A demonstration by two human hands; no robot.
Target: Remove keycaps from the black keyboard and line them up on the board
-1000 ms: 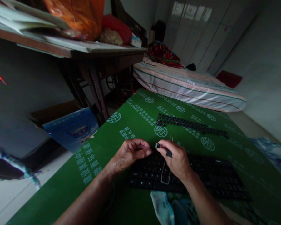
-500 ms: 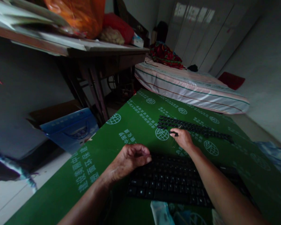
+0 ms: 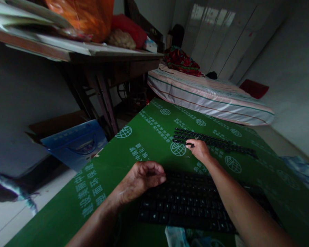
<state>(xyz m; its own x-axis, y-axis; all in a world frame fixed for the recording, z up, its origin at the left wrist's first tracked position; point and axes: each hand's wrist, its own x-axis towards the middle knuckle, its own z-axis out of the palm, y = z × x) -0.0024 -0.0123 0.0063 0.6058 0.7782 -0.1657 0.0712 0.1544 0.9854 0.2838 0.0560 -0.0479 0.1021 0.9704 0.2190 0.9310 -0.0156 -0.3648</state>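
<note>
A black keyboard (image 3: 187, 209) lies on the green board, its lower rows filled with keycaps and its upper part dark. Beyond it, rows of loose black keycaps (image 3: 213, 140) are laid out on the board. Near the left end of those rows, my right hand (image 3: 199, 150) pinches a small black keycap (image 3: 190, 144) between thumb and fingers. My left hand (image 3: 145, 176) is at the keyboard's upper left corner, fingers curled and thumb tip drawn to them. Whatever may be in that pinch is hidden.
The green board (image 3: 149, 128) carries printed globes and lettering. Light blue cloth or plastic (image 3: 176, 236) lies in front of the keyboard. To the left stand a cluttered wooden table (image 3: 115, 58) and a blue bag (image 3: 77, 142); behind is a bed (image 3: 211, 91).
My right hand, still pinching the keycap, has shifted slightly left and up, closer to the laid-out rows. My left hand stays by the keyboard's corner, a little lower in view.
</note>
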